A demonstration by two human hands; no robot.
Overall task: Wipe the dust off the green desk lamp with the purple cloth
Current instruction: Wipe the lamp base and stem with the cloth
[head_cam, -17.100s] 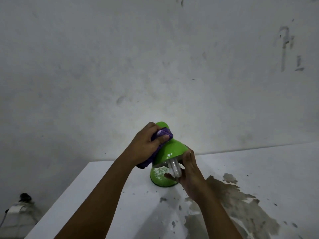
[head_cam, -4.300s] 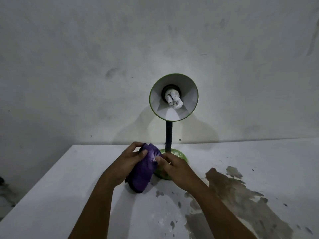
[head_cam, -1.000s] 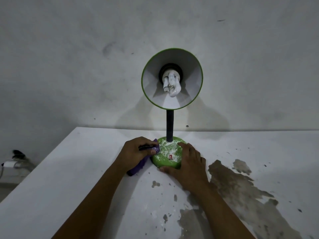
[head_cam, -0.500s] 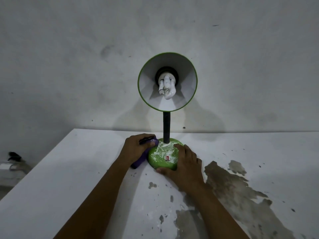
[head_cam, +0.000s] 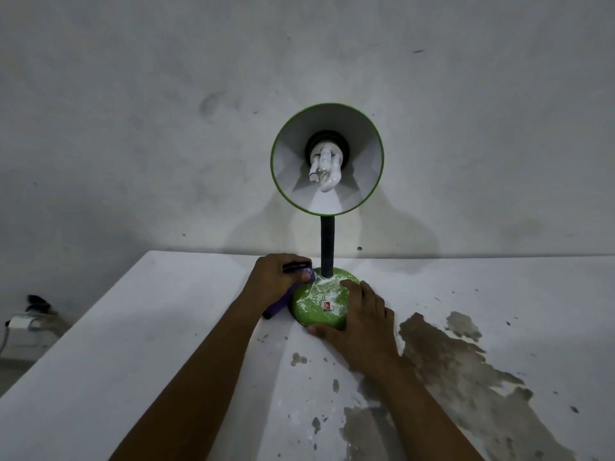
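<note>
— At the table's [head_cam: 133,327] back edge, where's the purple cloth [head_cam: 278,306]?
— Bunched in the closed left hand [head_cam: 278,277], pressed against the green desk lamp [head_cam: 327,271] base's left side.
— The right hand [head_cam: 357,322]?
— Spread flat, steadying the base; lamp upright, shade facing us.

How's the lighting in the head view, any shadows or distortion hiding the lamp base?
Head view: dim overall, brightest behind the shade, which throws soft double shadows on the wall; wide-angle bends the table edges; the lamp base is sharp, white specks visible, partly covered by the right hand.
</note>
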